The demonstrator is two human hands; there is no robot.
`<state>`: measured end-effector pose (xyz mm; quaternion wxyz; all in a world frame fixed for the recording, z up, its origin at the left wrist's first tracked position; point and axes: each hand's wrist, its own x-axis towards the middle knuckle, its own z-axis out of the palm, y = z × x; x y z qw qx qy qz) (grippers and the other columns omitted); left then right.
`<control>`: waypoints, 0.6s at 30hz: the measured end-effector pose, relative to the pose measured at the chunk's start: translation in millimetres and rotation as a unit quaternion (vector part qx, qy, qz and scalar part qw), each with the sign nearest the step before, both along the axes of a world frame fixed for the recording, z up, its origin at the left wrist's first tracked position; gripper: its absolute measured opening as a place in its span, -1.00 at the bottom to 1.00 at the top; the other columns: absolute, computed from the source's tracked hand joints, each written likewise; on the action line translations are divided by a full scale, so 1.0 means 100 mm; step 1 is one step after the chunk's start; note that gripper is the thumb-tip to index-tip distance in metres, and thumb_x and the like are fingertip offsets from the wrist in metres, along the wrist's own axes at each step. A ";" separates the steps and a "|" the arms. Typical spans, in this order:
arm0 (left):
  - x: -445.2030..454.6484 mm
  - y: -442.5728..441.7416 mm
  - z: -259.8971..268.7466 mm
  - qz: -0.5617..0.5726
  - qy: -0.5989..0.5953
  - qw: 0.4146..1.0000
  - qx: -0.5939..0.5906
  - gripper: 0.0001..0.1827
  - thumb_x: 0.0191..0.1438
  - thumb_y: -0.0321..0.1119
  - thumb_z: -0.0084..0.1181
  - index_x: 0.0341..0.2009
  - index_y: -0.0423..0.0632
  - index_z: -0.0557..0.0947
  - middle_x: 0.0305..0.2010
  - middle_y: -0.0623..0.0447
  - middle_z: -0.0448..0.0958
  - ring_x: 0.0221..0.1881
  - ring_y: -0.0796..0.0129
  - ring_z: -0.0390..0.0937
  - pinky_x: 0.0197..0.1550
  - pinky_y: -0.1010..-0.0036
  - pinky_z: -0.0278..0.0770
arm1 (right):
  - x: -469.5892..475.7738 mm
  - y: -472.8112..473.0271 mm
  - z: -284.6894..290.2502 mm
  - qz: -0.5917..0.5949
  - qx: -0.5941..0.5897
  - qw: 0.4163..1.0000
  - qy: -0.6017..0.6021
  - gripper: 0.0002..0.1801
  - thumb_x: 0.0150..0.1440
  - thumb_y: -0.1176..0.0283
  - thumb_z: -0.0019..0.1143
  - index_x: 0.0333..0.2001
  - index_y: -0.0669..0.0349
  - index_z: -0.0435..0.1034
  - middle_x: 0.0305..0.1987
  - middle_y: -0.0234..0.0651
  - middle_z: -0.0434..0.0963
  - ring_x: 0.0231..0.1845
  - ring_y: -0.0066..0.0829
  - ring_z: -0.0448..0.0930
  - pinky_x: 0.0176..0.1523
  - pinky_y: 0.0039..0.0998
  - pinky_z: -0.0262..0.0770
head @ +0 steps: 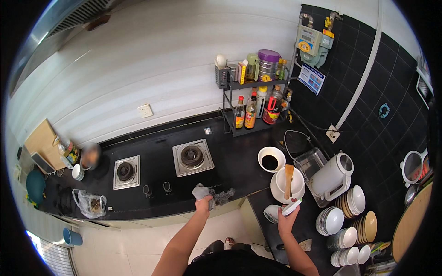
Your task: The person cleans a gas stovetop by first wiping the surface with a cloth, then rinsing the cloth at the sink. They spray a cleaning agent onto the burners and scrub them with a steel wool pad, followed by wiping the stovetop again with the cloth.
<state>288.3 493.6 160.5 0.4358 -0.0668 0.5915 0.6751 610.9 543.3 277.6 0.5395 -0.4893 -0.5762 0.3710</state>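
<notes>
My left hand [203,203] is closed on a grey cloth [201,191] over the front edge of the black counter, beside a wet or smeared patch [223,196]. At the right, my right hand [287,218] grips a white object with a green tip [292,207], possibly a brush or scraper; its exact kind is unclear. Just left of that hand a white cup [272,213] lies tilted on the counter. Behind it, a white bowl [298,178] on a plate has a wooden spatula [288,179] across it. Another white bowl [263,154] holds dark liquid.
Two gas burners [192,155] [126,171] are set into the counter. A two-tier rack [253,130] with bottles stands by the wall. Stacked bowls [329,220] and a white electric appliance [328,177] are at the right. A plastic bag [81,207] lies at the left.
</notes>
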 end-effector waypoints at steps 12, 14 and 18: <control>-0.04 0.62 0.00 -0.098 0.173 0.973 -0.119 -0.35 -0.43 -0.40 0.32 -0.10 -0.16 0.45 -0.15 -0.08 0.49 -0.13 0.15 0.45 -0.08 0.37 0.40 | -0.16 0.12 -0.06 -0.052 0.022 0.997 -0.058 -0.52 -0.06 0.70 0.05 -0.05 0.26 0.12 -0.05 -0.33 0.29 -0.35 -0.59 0.38 -0.21 -0.53 0.33; -0.04 0.61 0.05 -0.151 0.309 0.872 -0.349 -0.30 -0.47 -0.33 0.36 -0.09 -0.14 0.45 -0.14 -0.13 0.48 -0.11 0.13 0.46 -0.06 0.35 0.40 | -0.19 0.13 -0.09 -0.052 0.018 0.996 -0.068 -0.55 -0.06 0.69 0.04 -0.07 0.27 0.14 -0.08 -0.33 0.30 -0.34 -0.59 0.39 -0.21 -0.53 0.34; -0.16 0.58 -0.32 -0.181 0.233 0.894 -0.336 -0.21 -0.52 -0.17 0.44 -0.10 -0.18 0.45 -0.11 -0.19 0.48 -0.09 0.03 0.46 -0.02 0.35 0.40 | -0.23 0.15 -0.11 -0.029 0.028 0.998 -0.053 -0.56 -0.08 0.70 0.03 -0.08 0.28 0.16 -0.12 -0.31 0.33 -0.35 -0.56 0.37 -0.17 -0.51 0.32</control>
